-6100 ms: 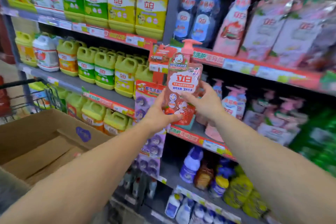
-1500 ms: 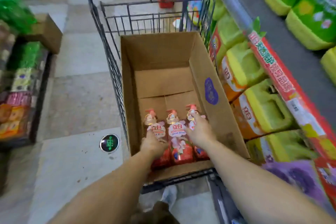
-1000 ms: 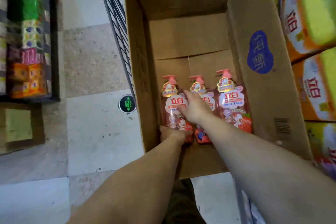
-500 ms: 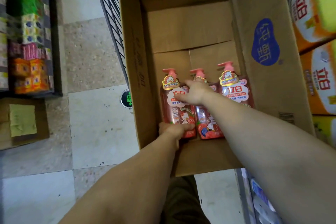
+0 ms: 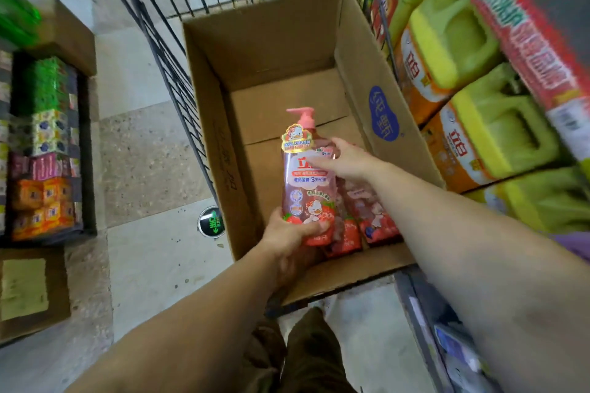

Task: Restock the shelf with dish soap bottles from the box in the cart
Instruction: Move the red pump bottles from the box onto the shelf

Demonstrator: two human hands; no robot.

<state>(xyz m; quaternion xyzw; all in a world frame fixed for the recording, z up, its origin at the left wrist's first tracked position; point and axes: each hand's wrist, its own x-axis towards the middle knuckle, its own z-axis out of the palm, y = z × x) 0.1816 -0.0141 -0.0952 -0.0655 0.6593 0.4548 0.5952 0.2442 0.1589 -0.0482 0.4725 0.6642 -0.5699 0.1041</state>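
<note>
left hand [image 5: 295, 233]: grips pink pump bottle [image 5: 306, 182] at base, carrying weight
right hand [image 5: 346, 159]: fingers wrapped at label, steadying tilt
box [image 5: 277, 41]: two bottles left [image 5: 367, 217]

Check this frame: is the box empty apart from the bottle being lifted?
No. Beside the lifted bottle, gripped by the left hand, two more bottles lie in the box.

Pink pump bottle [image 5: 306, 182] above box [image 5: 376, 73]
</note>
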